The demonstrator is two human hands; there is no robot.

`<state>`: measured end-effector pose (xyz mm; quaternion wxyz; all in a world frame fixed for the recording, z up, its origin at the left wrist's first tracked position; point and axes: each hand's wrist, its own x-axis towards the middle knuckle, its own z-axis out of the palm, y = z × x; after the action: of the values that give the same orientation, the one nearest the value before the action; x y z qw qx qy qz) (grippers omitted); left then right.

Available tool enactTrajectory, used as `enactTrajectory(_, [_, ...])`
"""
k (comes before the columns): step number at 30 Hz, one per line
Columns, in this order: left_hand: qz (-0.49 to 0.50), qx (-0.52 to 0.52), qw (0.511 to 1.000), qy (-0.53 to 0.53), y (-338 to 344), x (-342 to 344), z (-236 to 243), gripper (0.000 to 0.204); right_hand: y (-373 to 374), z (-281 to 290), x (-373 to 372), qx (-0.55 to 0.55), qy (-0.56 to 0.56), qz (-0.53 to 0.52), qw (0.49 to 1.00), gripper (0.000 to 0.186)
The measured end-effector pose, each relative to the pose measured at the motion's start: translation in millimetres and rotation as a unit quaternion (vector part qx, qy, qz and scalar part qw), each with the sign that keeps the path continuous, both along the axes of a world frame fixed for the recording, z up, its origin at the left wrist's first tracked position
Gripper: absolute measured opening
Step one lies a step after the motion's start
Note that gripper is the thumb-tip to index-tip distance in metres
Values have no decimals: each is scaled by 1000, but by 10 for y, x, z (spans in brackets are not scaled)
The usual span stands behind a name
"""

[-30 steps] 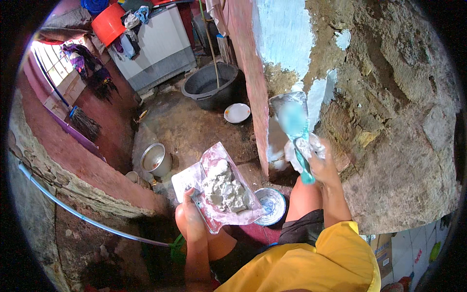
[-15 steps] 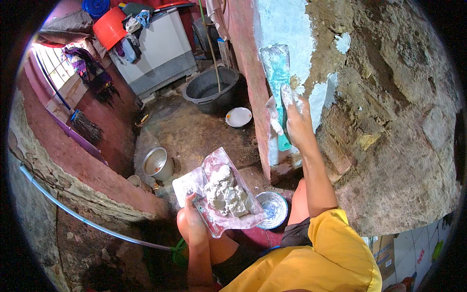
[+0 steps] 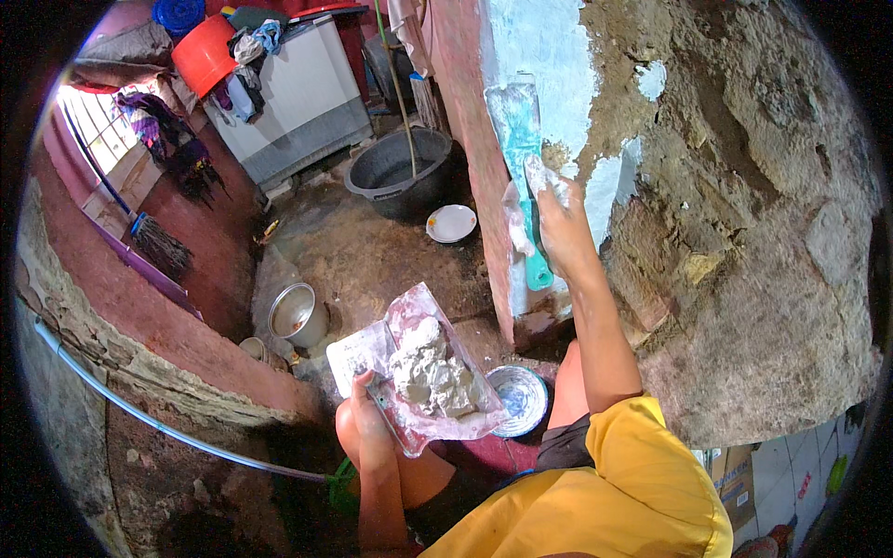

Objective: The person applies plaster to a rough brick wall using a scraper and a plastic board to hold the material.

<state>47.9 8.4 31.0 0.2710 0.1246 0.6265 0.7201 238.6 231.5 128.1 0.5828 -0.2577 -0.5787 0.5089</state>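
My right hand (image 3: 556, 219) grips a teal-handled putty scraper (image 3: 521, 149) and holds its wide blade flat against the pale blue patch of the rough wall (image 3: 735, 214). My left hand (image 3: 370, 423) holds up a flat board wrapped in pink-tinted plastic (image 3: 409, 367) from below. A lump of grey-white putty (image 3: 430, 370) lies on that board. Both hands are smeared with putty. A small patterned bowl (image 3: 519, 398) sits on the ground just right of the board.
On the ground lie a dark round basin (image 3: 398, 172), a white plate (image 3: 451, 223) and a metal pot (image 3: 298, 314). A white cabinet (image 3: 302, 93) and a red tub (image 3: 203, 54) stand at the back. A broom (image 3: 153, 242) and a blue hose (image 3: 158, 423) run along the left wall.
My right hand has lifted the scraper from beside my knee up to the wall and set its blade on the blue patch. The board with putty stayed about where it was.
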Motion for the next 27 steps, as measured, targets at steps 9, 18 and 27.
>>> enactTrajectory(9, [13, -49, 998, 41, -21, -59, -103, 38, -188, -189, 168, 13, 10, -38, 999, 32])
enactTrajectory(18, [-1, -20, 1000, 9, -18, -10, -19, 36, -149, 263, 47, -57, 70, -31, 995, 29])
enactTrajectory(27, [-15, -2, 1000, -11, -33, -33, -57, 37, -378, 13, 83, -62, 20, -64, 996, 29])
